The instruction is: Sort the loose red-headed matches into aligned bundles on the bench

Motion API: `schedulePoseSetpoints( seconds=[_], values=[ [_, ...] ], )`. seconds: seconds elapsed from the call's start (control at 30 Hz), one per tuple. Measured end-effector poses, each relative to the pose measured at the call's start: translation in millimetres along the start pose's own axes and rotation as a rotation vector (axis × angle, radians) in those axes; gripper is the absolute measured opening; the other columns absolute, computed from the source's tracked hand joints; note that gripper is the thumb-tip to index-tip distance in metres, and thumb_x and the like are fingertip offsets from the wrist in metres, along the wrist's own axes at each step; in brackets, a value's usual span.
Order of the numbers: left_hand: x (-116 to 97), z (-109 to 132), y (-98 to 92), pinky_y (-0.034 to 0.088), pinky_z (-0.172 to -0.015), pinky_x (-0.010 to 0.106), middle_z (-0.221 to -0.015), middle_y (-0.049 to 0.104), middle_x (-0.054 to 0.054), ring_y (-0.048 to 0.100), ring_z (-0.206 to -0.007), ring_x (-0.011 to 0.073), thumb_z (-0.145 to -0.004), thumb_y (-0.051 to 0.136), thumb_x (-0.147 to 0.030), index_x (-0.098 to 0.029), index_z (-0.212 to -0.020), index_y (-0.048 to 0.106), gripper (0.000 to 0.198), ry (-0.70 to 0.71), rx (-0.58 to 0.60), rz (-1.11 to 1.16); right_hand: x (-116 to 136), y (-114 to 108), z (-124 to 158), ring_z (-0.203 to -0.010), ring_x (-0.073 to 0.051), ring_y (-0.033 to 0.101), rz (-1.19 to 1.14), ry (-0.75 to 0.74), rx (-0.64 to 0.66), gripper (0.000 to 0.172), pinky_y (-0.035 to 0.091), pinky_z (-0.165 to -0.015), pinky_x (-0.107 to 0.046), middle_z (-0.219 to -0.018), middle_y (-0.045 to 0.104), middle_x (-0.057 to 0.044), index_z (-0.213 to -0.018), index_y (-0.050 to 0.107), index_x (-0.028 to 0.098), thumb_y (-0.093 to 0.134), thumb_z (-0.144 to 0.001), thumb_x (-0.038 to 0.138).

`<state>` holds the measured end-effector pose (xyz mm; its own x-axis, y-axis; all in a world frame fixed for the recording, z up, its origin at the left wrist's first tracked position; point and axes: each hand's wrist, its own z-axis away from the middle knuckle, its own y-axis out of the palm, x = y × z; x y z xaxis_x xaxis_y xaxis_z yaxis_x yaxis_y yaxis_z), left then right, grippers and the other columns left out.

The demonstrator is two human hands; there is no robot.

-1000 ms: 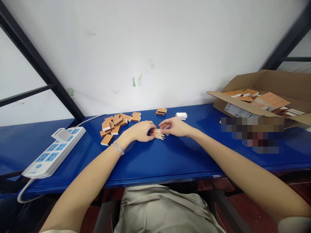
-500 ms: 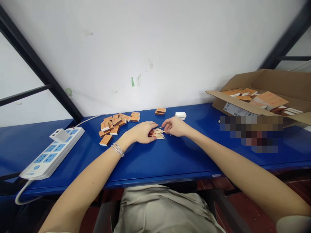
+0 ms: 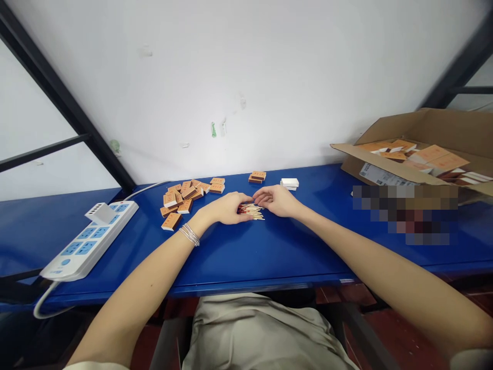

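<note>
A bunch of wooden matches [image 3: 254, 211] with red heads lies on the blue table, heads toward the left. My left hand [image 3: 231, 208] is curved round the head end, thumb at the near side and fingers at the far side. My right hand [image 3: 276, 200] is at the far right of the bunch, its fingers bent over the stick ends and close to my left fingertips; no object shows in it. Behind it sit white matchbox trays [image 3: 289, 183]. Two orange matchboxes [image 3: 257, 177] are stacked near the wall.
Several orange matchboxes [image 3: 185, 197] lie in a heap at the left. Beyond them is a white power strip [image 3: 90, 240] with its cable. An open cardboard box [image 3: 350, 150] holding matchboxes stands at the right, with a blurred patch before it.
My right fingers have spread and moved over the far side of the matches, nearer my left fingertips. The whole view has shifted slightly.
</note>
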<state>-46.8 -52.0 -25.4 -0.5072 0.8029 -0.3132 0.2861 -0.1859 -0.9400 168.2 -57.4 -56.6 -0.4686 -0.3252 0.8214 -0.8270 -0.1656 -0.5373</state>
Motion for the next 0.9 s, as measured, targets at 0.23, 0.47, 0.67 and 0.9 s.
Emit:
schedulePoseSetpoints(
  seconds=[0.23, 0.47, 0.67, 0.9],
  values=[
    [57.4, 8.6, -4.0, 0.040, -0.103, 0.044, -0.120, 0.059, 0.018, 0.054, -0.117, 0.0318, -0.089, 0.055, -0.038, -0.011, -0.124, 0.059, 0.044, -0.476, -0.358, -0.296, 1.3, -17.2, -2.4, -0.080, -0.017, 0.071, 0.111, 0.005, -0.155, 0.035, 0.058, -0.078, -0.030, -0.089, 0.075, -0.007, -0.099, 0.071, 0.014, 0.060, -0.069, 0.000],
    [66.5, 5.5, 2.9, 0.036, -0.100, 0.055, -0.114, 0.060, 0.021, 0.050, -0.117, 0.0400, -0.088, 0.056, -0.046, -0.013, -0.113, 0.062, 0.042, -0.664, -0.342, -0.410, -1.5, -42.0, -3.1, -0.080, -0.016, 0.068, 0.229, 0.072, -0.251, 0.034, 0.056, -0.081, -0.031, -0.093, 0.075, -0.005, -0.103, 0.073, 0.017, 0.065, -0.071, 0.007],
    [48.0, -1.3, -2.0, 0.045, -0.099, 0.042, -0.117, 0.064, 0.015, 0.061, -0.107, 0.0264, -0.067, 0.084, -0.028, -0.013, -0.114, 0.062, 0.053, -0.613, -0.466, 0.215, -0.6, -39.9, -0.9, -0.080, -0.016, 0.067, 0.236, 0.037, -0.236, 0.032, 0.055, -0.079, -0.032, -0.093, 0.074, -0.006, -0.104, 0.072, 0.016, 0.068, -0.073, 0.011],
    [1.5, -10.4, -6.1, 0.051, -0.088, 0.037, -0.111, 0.065, 0.012, 0.062, -0.094, 0.0183, -0.052, 0.092, -0.021, -0.013, -0.106, 0.066, 0.060, -0.559, -0.538, 0.761, 9.5, -3.9, 7.4, -0.076, -0.016, 0.067, 0.007, -0.219, -0.050, 0.065, 0.056, -0.069, -0.030, -0.100, 0.070, -0.007, -0.130, 0.055, 0.019, 0.078, -0.072, 0.037]
  ],
)
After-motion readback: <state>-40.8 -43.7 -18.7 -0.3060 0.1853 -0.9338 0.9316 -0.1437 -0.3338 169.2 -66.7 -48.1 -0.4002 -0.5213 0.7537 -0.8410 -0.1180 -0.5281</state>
